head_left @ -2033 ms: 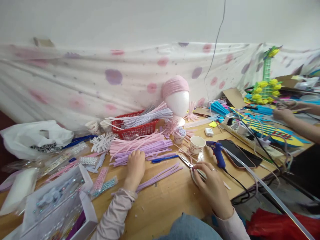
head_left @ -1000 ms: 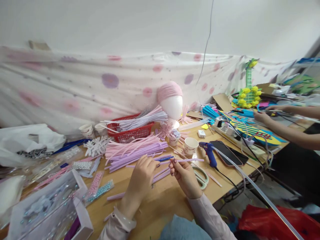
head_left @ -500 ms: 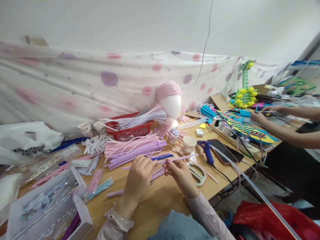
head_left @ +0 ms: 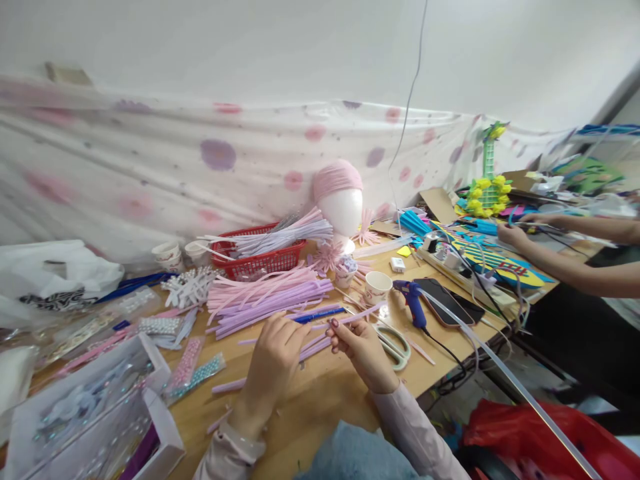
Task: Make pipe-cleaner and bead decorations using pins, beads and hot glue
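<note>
A lilac pipe cleaner (head_left: pixel 367 313) is pinched between the fingers of my right hand (head_left: pixel 364 353), its free end pointing up and to the right. My left hand (head_left: pixel 276 350) is closed on the same pipe cleaner a little to the left, its fingertips partly hidden behind the hand. Just beyond my hands lies a blue pen (head_left: pixel 320 314). Bundles of pink pipe cleaners (head_left: pixel 250 287) and purple pipe cleaners (head_left: pixel 280 303) lie behind my left hand. Beside my right hand rest scissors (head_left: pixel 400 347) with pale green handles.
A red basket (head_left: pixel 260 261) holds white stems. Behind stands a white head form (head_left: pixel 345 210) with a pink band. To the right are a paper cup (head_left: pixel 379 288), a blue glue gun (head_left: pixel 413 303) and a phone (head_left: pixel 445 301). Another person's hands (head_left: pixel 520 233) work at far right.
The pipe cleaner's free end has dropped slightly and shifted left, tilting more upward from my fingers. Both hands stay in nearly the same place, and the view has shifted a little.
</note>
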Motion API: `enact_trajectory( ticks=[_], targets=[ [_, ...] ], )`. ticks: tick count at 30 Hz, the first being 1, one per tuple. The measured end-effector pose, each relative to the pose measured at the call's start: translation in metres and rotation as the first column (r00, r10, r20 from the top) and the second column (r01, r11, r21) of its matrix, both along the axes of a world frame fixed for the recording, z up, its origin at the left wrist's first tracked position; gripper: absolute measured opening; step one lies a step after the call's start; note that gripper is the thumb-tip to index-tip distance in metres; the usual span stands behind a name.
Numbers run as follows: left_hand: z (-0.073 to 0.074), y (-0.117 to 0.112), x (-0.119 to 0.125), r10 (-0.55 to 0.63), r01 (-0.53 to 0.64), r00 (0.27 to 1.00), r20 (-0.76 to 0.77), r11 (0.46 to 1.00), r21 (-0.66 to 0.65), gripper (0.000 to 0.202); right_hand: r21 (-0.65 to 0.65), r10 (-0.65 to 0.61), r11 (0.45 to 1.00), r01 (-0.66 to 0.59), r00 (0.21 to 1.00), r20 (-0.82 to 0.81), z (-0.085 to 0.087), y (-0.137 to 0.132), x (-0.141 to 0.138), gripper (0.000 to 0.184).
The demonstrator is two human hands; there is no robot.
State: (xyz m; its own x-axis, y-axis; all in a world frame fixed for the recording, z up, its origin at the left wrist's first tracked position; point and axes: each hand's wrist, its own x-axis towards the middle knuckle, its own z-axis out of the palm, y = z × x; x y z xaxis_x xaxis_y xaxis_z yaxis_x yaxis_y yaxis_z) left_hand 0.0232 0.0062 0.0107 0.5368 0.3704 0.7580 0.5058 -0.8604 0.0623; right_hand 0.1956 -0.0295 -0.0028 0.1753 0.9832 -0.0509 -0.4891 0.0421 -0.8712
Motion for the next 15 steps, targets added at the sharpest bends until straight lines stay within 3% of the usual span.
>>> enact_trajectory(
  ticks=[5,11,15],
  targets=[
    [-0.004,0.005,-0.004,0.025,-0.025,1.000,0.004,0.999,-0.024,0.023,-0.037,-0.148,0.988,0.147,0.989,-0.016,-0.002,-0.002,0.018,0.035],
    [-0.005,0.012,-0.011,0.072,-0.072,0.997,-0.009,0.997,-0.022,0.018,-0.127,-0.296,0.949,0.289,0.954,-0.041,-0.007,-0.023,0.044,0.036],
    [-0.006,0.014,-0.018,0.135,-0.135,0.991,-0.005,0.991,-0.021,0.019,-0.129,-0.457,0.875,0.466,0.885,0.090,-0.011,-0.055,0.073,0.035]
  ],
)
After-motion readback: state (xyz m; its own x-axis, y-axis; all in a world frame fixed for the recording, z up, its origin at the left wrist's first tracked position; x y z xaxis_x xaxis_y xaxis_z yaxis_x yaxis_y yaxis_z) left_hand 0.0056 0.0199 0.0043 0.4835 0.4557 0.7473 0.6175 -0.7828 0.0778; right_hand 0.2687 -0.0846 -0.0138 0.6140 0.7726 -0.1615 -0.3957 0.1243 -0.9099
